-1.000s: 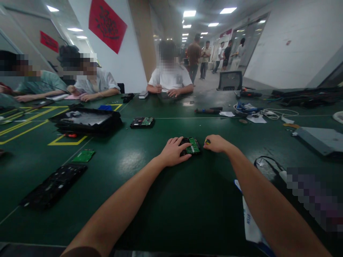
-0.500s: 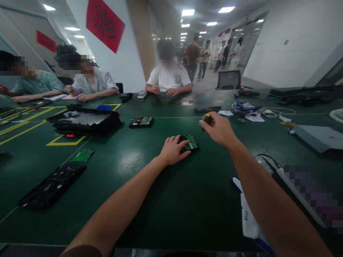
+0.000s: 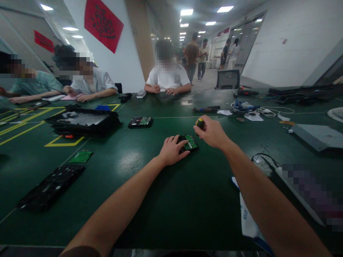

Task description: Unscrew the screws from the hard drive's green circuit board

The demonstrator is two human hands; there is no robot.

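A hard drive (image 3: 191,142) with a green circuit board on its upper face lies on the dark green table (image 3: 166,200). My left hand (image 3: 174,150) holds it down, fingers across its left part and thumb along the near edge. My right hand (image 3: 210,131) is closed around the yellow and black handle of a screwdriver (image 3: 199,123), just above and right of the drive. The screwdriver's tip is too small to make out. Another hard drive (image 3: 140,122) lies farther back, to the left.
At left are a black tray (image 3: 83,121), a loose green circuit board (image 3: 81,156) and a black plastic part (image 3: 50,187). A metal box (image 3: 318,137) and cables (image 3: 268,111) lie at right. A hammer-like tool (image 3: 206,109) is behind my right hand. A person (image 3: 167,78) sits opposite.
My right hand has moved left and slightly down with the screwdriver, closer to the hard drive. My left hand stays on the drive.
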